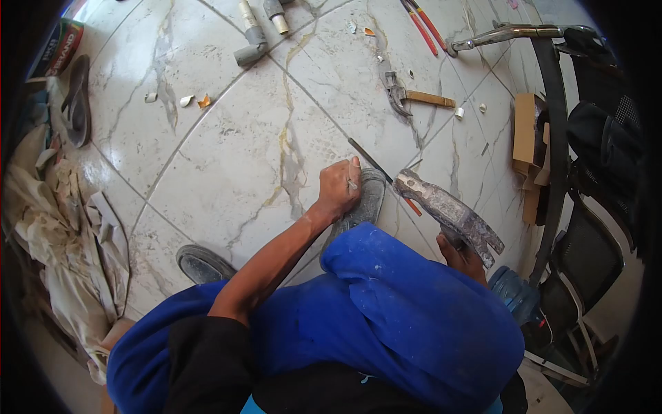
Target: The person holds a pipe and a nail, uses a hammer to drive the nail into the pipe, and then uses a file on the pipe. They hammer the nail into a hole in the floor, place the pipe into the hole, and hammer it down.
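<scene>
My left hand (340,188) is closed in a fist above the toe of a dark shoe (369,200). A small greyish bit shows at its fingers; I cannot make out what it is. To the right, my right hand (460,261) grips a worn, dirty claw hammer (448,212), its head raised toward the camera and its handle mostly hidden beneath. Between the two hands a thin dark rod (369,159) lies slanted on the tiles, partly behind the hammer head. A reddish tip (413,206) shows just below it.
A second claw hammer (427,98) with a wooden handle lies ahead, near red-handled pliers or cutters (422,27). Grey pipe pieces (252,48) and small broken bits (186,101) are scattered on the floor. Chairs (586,255), a cardboard box (525,145) and a water bottle (514,293) stand right; crumpled cloth (58,241) lies left.
</scene>
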`<action>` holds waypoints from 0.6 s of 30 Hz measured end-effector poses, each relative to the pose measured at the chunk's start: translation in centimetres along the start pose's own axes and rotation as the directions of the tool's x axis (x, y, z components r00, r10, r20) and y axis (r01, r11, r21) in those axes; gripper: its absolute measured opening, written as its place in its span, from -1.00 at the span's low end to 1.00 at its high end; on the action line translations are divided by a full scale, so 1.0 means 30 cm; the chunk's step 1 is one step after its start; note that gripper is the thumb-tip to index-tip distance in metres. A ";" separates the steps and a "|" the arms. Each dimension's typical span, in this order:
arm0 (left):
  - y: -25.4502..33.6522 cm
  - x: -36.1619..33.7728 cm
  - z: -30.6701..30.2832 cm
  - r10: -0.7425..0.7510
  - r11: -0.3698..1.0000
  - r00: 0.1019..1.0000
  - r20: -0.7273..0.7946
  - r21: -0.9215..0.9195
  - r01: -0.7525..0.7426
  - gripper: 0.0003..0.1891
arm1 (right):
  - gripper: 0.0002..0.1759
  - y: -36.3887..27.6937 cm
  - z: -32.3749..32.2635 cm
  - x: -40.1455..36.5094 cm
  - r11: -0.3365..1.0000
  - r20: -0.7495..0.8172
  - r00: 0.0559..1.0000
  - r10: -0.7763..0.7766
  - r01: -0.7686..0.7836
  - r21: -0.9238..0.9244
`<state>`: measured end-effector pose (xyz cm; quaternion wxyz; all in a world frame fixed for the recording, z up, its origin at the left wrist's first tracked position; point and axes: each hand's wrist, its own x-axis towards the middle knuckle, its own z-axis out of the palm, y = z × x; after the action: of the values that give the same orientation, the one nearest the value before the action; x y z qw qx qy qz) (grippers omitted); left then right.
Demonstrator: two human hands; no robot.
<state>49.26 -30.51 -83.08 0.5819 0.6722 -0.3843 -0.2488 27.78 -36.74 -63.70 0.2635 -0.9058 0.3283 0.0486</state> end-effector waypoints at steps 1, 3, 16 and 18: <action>0.001 -0.002 0.002 -0.010 0.999 1.000 0.000 0.049 0.010 -0.53 | -0.60 0.005 -0.009 -0.001 1.000 0.003 1.000 0.004 -0.004 -0.001; -0.002 -0.001 0.012 -0.012 0.998 1.000 -0.005 0.065 0.013 -0.54 | -0.69 -0.012 -0.051 0.022 0.960 -0.074 0.997 0.037 -0.015 0.279; -0.003 0.021 0.036 0.123 0.969 0.992 -0.028 0.218 -0.114 -0.66 | -0.65 -0.109 -0.109 0.187 0.996 0.212 0.973 0.087 -0.089 -0.001; -0.003 0.017 0.036 0.111 0.968 0.994 -0.007 0.225 -0.107 -0.64 | -0.74 -0.141 -0.120 0.163 0.981 0.043 0.998 0.050 -0.057 0.187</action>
<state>48.74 -31.55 -83.31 0.5187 0.7139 -0.4406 -0.1650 33.90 -38.62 -60.00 0.3528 -0.8666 0.3505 0.0416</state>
